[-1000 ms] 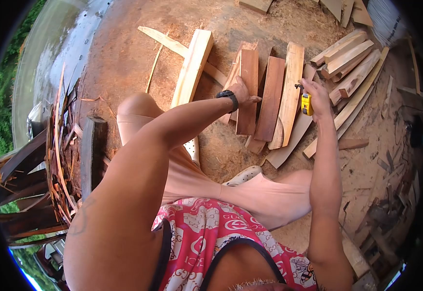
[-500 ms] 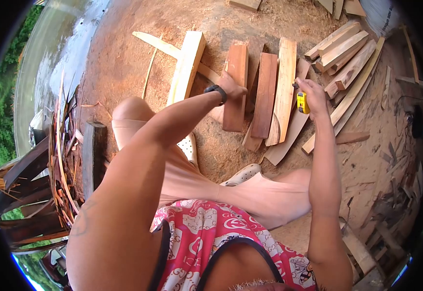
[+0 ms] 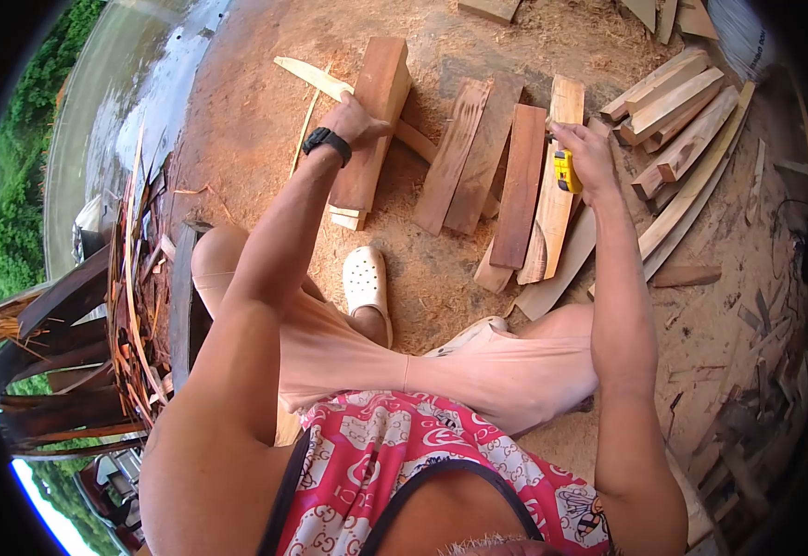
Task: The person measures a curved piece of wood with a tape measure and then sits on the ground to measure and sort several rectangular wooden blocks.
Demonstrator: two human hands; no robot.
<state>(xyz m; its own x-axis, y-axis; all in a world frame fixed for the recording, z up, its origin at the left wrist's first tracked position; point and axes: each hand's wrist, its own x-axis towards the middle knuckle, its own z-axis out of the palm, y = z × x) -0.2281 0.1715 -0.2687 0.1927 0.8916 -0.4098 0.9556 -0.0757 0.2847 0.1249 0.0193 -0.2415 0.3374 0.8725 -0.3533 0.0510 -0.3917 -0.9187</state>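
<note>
My left hand (image 3: 356, 122), with a black watch on its wrist, grips a reddish-brown wood block (image 3: 367, 171), thumb across its top and fingers at its left edge. This block lies over a pale block (image 3: 348, 221), of which only the near end shows. Behind them a thin pale strip (image 3: 309, 74) sticks out to the left. My right hand (image 3: 589, 159) is closed around a yellow tape measure (image 3: 566, 171), above a pale plank (image 3: 549, 222). Left of that plank lie a dark red plank (image 3: 519, 185) and two brown boards (image 3: 478, 167).
Cut timber pieces (image 3: 682, 111) are stacked at the upper right, beside long curved strips (image 3: 700, 213). Dark scrap wood (image 3: 70, 371) is heaped at the left. My feet in pale clogs (image 3: 365, 283) are on the sawdust-covered ground (image 3: 422, 287).
My left hand has moved left with the reddish-brown block, which now covers the pale block. A brown board beside its former place is more exposed. My right hand still holds the tape measure.
</note>
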